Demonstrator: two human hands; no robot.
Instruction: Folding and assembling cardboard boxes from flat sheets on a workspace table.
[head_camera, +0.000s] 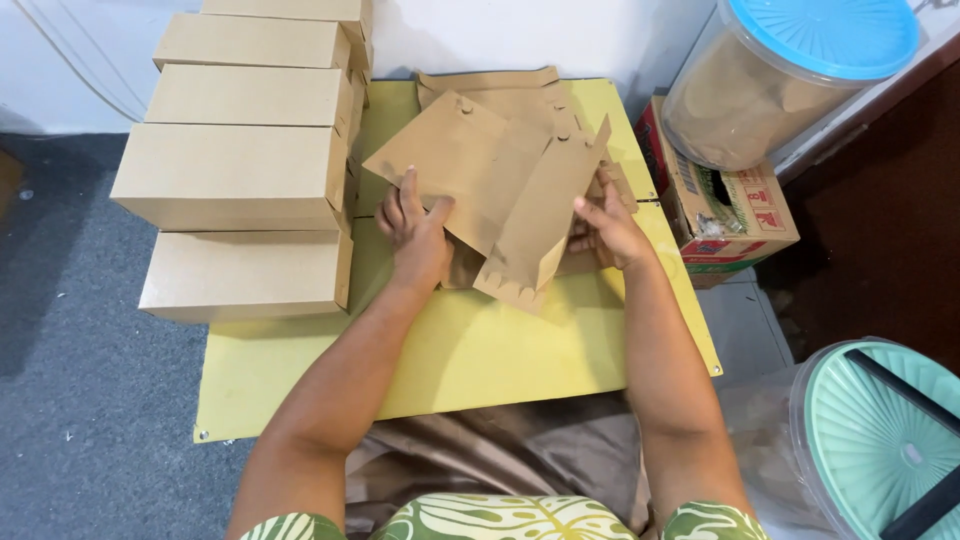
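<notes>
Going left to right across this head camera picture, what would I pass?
Stack of folded brown boxes → left hand → flat cardboard piece being folded → right hand → printed carton → green-lidded container.

1. Left hand (415, 235) and right hand (610, 232) — both bare: no gloves, rings, watch or bands visible.
2. Forearms bare up to the frame's lower edge.
3. Short sleeves (290, 527) — green with a pale cream leaf print.
4. Same leaf-print fabric across the middle, over brown satin-like cloth at the lap.
</notes>
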